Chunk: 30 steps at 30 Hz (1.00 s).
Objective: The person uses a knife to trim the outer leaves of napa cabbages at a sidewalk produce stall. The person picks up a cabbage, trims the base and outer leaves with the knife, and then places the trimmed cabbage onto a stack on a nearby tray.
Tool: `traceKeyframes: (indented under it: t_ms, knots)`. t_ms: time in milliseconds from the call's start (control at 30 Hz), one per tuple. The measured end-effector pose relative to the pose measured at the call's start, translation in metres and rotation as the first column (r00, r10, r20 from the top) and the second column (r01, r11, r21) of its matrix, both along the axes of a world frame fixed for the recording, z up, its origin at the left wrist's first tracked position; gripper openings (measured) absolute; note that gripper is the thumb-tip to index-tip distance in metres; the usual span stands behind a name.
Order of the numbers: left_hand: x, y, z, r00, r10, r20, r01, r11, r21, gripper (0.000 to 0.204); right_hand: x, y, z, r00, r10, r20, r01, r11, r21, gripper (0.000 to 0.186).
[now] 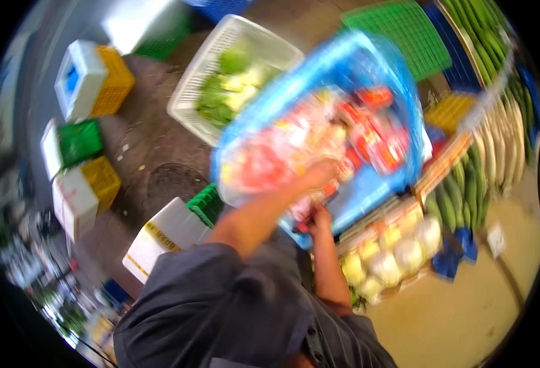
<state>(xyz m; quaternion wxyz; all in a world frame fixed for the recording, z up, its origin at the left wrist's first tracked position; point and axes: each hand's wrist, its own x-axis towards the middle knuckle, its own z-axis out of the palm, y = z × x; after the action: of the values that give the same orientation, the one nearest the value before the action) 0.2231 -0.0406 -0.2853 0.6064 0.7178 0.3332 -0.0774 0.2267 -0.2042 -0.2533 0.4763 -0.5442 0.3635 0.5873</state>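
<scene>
A large crate lined with blue plastic film (pixel 405 98) is in front of me. Inside it lie several red plastic-wrapped packages (pixel 368 132) and, on the left, clear-wrapped pink and reddish packs (pixel 260 168), smeared by motion. My left hand (pixel 320 174) reaches in over the middle of these packs, its fingers too blurred to read. At the crate's near edge, my right hand (pixel 320 219) has its fingers closed at a small red and dark packet (pixel 304 222). The packet's exact kind is too blurred to make out.
Beyond the blue-lined crate stands a white basket (pixel 187 86) of leafy greens. White foam boxes (pixel 73 205) and yellow and green crates line the left. On the right are pale round vegetables (pixel 398 254), green gourds (pixel 457 199) and long white roots (pixel 503 144).
</scene>
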Motion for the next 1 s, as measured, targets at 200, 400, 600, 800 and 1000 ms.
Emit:
traceKeyframes:
  t_ms: [200, 400, 600, 800, 1000]
  knots:
    - [-0.007, 0.003, 0.019, 0.962, -0.163, -0.221, 0.21, 0.956, 0.207, 0.031, -0.021, -0.004, 0.035, 0.986, -0.083, 0.145, 0.098, 0.99, -0.1, 0.009]
    - [-0.007, -0.008, 0.011, 0.849, -0.417, -0.324, 0.518, 0.776, 0.359, 0.031, -0.037, 0.002, 0.059, 0.985, -0.095, 0.146, 0.104, 0.993, -0.057, 0.015]
    - [-0.053, -0.008, 0.052, 0.526, -0.758, -0.385, 0.85, 0.455, 0.264, 0.028, -0.054, -0.008, 0.054, 0.996, -0.007, 0.091, 0.011, 0.999, -0.045, 0.034]
    - [-0.072, 0.002, 0.078, 0.61, -0.777, -0.154, 0.791, 0.608, 0.064, 0.023, -0.036, 0.005, 0.074, 0.879, 0.268, 0.396, -0.247, 0.964, -0.103, 0.02]
    - [-0.088, 0.021, 0.08, 0.868, -0.32, -0.379, 0.264, 0.945, -0.194, 0.026, 0.031, 0.05, 0.07, 0.753, 0.418, 0.508, -0.441, 0.894, -0.082, 0.025]
